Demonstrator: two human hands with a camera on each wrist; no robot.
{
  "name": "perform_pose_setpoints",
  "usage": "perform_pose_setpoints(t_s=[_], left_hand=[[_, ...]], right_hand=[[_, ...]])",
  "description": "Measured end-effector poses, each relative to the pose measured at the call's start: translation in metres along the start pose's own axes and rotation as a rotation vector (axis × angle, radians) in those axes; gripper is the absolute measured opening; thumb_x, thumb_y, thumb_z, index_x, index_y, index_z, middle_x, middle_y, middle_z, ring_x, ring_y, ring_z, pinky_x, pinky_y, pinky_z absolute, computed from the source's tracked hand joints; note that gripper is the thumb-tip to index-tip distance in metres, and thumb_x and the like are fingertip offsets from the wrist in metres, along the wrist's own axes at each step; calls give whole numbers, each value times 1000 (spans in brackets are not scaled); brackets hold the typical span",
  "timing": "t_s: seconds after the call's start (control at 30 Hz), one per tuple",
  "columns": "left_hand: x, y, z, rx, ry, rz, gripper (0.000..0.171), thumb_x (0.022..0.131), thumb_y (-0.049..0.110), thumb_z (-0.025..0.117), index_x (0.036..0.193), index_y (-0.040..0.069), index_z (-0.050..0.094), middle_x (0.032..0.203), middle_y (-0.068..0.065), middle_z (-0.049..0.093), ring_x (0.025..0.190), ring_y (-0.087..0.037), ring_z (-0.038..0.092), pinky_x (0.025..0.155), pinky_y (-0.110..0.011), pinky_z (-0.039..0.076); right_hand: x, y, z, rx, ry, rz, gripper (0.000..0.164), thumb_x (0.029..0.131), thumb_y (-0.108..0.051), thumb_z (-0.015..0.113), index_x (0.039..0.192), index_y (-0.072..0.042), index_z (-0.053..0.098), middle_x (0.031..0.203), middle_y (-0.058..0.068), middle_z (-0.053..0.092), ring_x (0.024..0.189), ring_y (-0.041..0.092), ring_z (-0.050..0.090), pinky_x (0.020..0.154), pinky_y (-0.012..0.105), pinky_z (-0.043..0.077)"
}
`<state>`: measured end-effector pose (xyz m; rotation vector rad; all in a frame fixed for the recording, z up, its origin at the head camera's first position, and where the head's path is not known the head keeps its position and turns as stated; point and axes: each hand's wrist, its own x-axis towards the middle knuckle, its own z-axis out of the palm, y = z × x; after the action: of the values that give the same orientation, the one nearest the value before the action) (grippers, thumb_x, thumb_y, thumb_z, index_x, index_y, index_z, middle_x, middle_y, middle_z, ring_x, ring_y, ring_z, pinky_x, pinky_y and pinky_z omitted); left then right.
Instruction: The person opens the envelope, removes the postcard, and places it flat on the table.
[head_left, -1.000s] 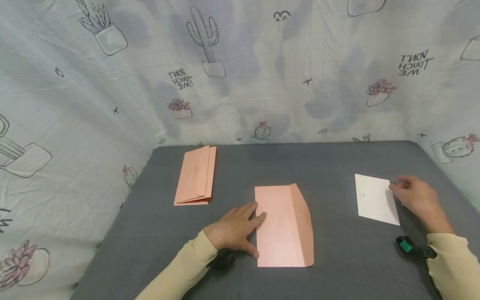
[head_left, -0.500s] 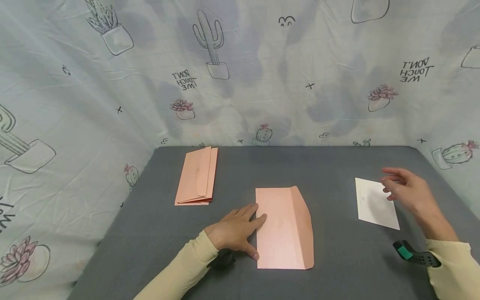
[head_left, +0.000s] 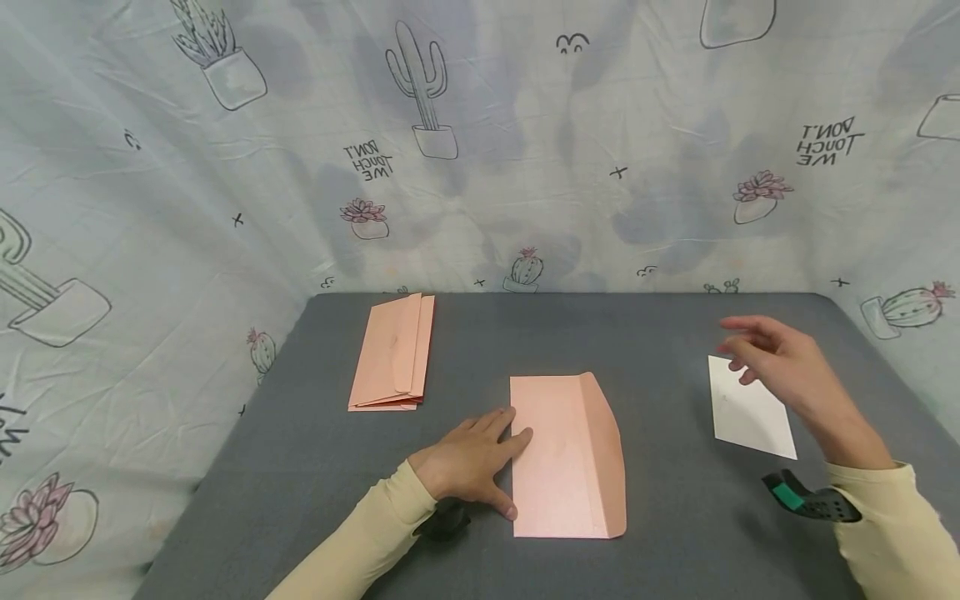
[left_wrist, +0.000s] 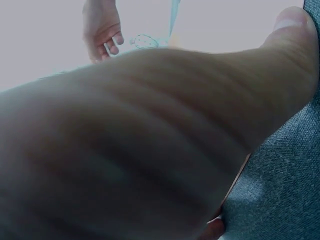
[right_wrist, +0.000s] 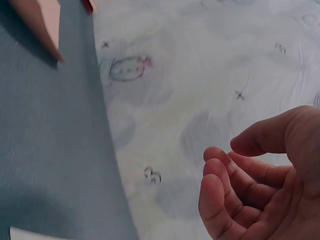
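A pink envelope (head_left: 551, 458) lies on the table with its flap (head_left: 606, 467) spread out to the right. My left hand (head_left: 472, 458) rests at its left edge, fingers spread and touching the paper. In the left wrist view the thumb (left_wrist: 290, 40) lies along the envelope's edge, while the rest of that hand is mostly hidden. My right hand (head_left: 776, 362) hangs in the air over a white card (head_left: 750, 412) on the right side. Its fingers are loosely bent, and the right wrist view shows nothing held in that hand (right_wrist: 255, 185).
Several pink envelopes (head_left: 390, 354) lie stacked at the back left of the grey table (head_left: 480, 333). A pale curtain (head_left: 495, 150) printed with cacti hangs right behind the table and along its left side.
My right hand has left the white card's right edge, rising and moving left above it. The card stays on the table. The left hand has kept its place on the envelope.
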<state>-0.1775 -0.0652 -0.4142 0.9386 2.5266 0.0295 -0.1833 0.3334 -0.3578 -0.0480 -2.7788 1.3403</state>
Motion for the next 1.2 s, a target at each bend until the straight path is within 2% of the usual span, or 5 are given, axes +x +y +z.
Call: perform_pose_setpoints(t_s=[0.13, 0.4, 0.57, 0.93, 1.2], left_hand=[[0, 0, 0, 8, 7, 3, 108, 73, 62, 82, 160, 27, 31, 171, -9, 18, 157, -27, 23, 123, -51, 31], [0, 0, 2, 1, 9, 2, 108, 73, 62, 82, 161, 27, 30, 171, -9, 18, 158, -27, 22, 123, -50, 30], [0, -1, 2, 10, 12, 3, 108, 73, 62, 82, 161, 27, 30, 171, -9, 18, 157, -27, 22, 123, -50, 30], [0, 1, 0, 6, 6, -4, 108, 73, 62, 82, 161, 28, 30, 171, -9, 18, 158, -26, 22, 124, -50, 30], [1, 0, 1, 8, 5, -5, 108, 73, 61, 83, 161, 28, 30, 171, -9, 18, 157, -27, 23, 124, -51, 30]], right_hand=[[3, -14, 6, -2, -30, -42, 43, 107, -24, 48, 142, 0, 48, 86, -30, 65, 74, 2, 61, 63, 23, 54], [7, -37, 22, 1, -164, -49, 42, 107, -28, 49, 143, -6, 49, 95, -10, 69, 75, 13, 62, 67, 26, 54], [10, -47, 38, -17, -234, -49, 48, 106, -32, 51, 145, -5, 47, 101, 4, 70, 75, 13, 61, 68, 29, 55], [14, -34, 73, 32, -327, -35, 49, 106, -30, 51, 144, 0, 46, 102, 16, 69, 74, 20, 61, 67, 34, 54], [15, -28, 99, 38, -393, 15, 57, 107, -39, 49, 145, 3, 43, 95, 12, 70, 75, 19, 62, 67, 34, 55]])
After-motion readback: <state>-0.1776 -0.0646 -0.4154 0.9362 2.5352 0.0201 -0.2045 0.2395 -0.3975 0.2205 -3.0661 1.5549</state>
